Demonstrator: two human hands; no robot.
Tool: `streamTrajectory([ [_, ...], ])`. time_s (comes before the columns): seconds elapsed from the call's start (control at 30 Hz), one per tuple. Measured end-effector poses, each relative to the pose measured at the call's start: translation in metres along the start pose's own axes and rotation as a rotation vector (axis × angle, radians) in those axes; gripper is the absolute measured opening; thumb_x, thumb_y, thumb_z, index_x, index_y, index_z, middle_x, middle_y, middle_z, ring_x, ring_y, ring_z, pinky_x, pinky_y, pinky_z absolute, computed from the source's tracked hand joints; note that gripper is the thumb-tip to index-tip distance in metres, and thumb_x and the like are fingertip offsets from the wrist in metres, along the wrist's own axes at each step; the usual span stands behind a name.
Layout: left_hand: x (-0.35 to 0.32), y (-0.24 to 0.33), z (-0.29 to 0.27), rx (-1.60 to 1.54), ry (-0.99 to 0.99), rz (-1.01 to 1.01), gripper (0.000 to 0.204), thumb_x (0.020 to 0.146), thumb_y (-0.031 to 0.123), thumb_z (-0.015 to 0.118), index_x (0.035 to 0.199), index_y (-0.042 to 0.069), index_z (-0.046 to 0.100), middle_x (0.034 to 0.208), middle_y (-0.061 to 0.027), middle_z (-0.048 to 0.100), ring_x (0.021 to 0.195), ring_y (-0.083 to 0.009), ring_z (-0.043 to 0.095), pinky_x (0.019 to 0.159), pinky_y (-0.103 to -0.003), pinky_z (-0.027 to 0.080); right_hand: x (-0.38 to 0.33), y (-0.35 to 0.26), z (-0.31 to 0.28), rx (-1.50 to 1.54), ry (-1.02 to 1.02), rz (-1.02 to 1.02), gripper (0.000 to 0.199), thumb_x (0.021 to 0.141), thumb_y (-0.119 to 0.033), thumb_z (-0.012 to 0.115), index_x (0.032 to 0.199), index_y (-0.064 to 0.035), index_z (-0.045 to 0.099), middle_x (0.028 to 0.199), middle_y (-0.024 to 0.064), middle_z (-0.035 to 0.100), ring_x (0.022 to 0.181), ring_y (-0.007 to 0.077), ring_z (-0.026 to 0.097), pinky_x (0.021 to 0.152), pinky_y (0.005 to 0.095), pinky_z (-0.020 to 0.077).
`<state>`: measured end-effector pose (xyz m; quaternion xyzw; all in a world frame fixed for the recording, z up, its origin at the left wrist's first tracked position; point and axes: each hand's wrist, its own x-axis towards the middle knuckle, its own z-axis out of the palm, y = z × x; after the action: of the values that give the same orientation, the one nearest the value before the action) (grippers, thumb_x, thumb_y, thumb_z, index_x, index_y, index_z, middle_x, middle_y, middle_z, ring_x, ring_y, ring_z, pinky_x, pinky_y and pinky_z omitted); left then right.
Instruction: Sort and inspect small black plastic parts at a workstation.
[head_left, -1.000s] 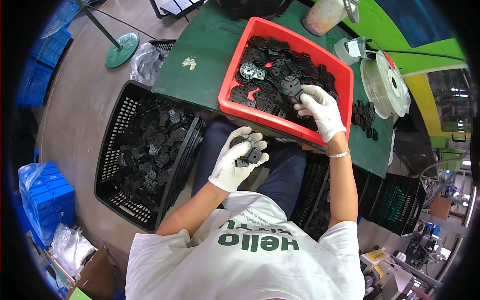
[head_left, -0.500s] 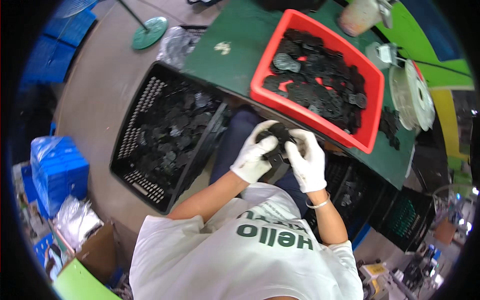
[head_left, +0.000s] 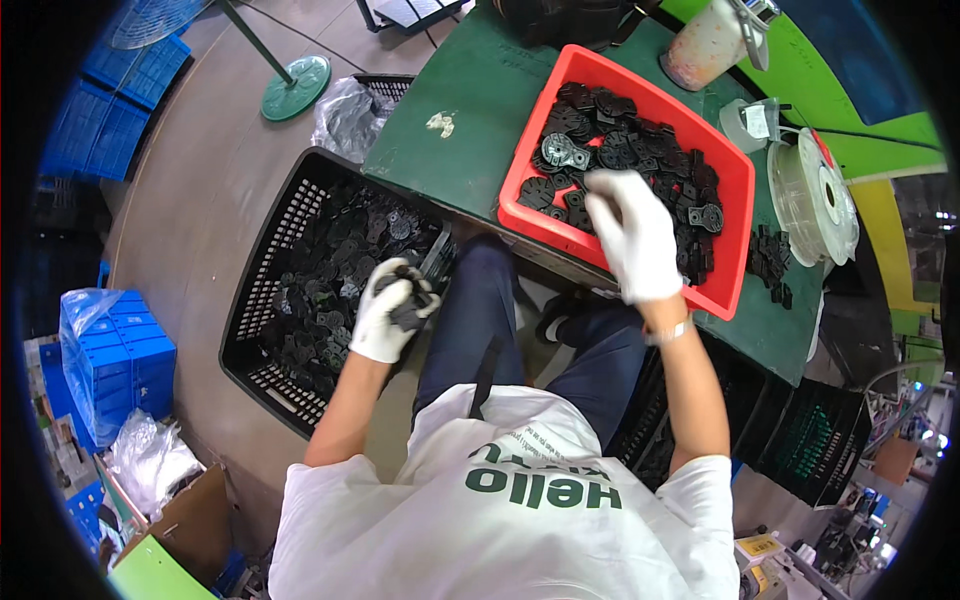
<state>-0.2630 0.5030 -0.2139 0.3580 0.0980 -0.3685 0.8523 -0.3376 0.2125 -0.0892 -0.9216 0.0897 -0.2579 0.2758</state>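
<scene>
Where the green bench runs along the top of the view, a black slatted crate stands on the floor to the person's left, filled with flat black plastic parts. Red tray: on the bench, straight ahead, holding more black parts. Right hand: white-gloved, over the tray's near side, fingers loosely spread above the parts; whether it grips anything cannot be told. Left hand: white-gloved, closed around a small black part, poised above the crate's inner edge, the crate lying directly beneath and leftward. Wire spool: right of tray.
</scene>
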Motion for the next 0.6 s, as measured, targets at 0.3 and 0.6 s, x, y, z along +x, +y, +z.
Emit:
streamTrajectory([
  [0.3,0.013,0.023,-0.145,1.475,0.551,0.114,0.069,0.075,0.031,0.073,0.131,0.005,0.042,0.118,-0.0174,0.055,0.105,-0.0306,0.055,0.088,-0.04,0.045,0.049,0.068,0.037,-0.463,-0.354,-0.234,0.037,0.07,-0.017,0.07,0.1,-0.0057,0.052,0.094,0.0142,0.056,0.093,0.0302,0.056,0.079,0.0402,0.0463],
  [0.6,0.021,0.01,-0.01,1.021,0.354,0.581,0.034,0.085,0.01,0.061,0.118,0.004,0.054,0.117,-0.0095,0.057,0.105,-0.0205,0.055,0.092,-0.032,0.042,0.021,0.065,-0.011,0.575,-0.301,0.694,0.028,0.093,-0.023,0.048,0.107,0.0005,0.052,0.091,0.0077,0.061,0.072,0.0122,0.054,0.066,0.0264,0.0467],
])
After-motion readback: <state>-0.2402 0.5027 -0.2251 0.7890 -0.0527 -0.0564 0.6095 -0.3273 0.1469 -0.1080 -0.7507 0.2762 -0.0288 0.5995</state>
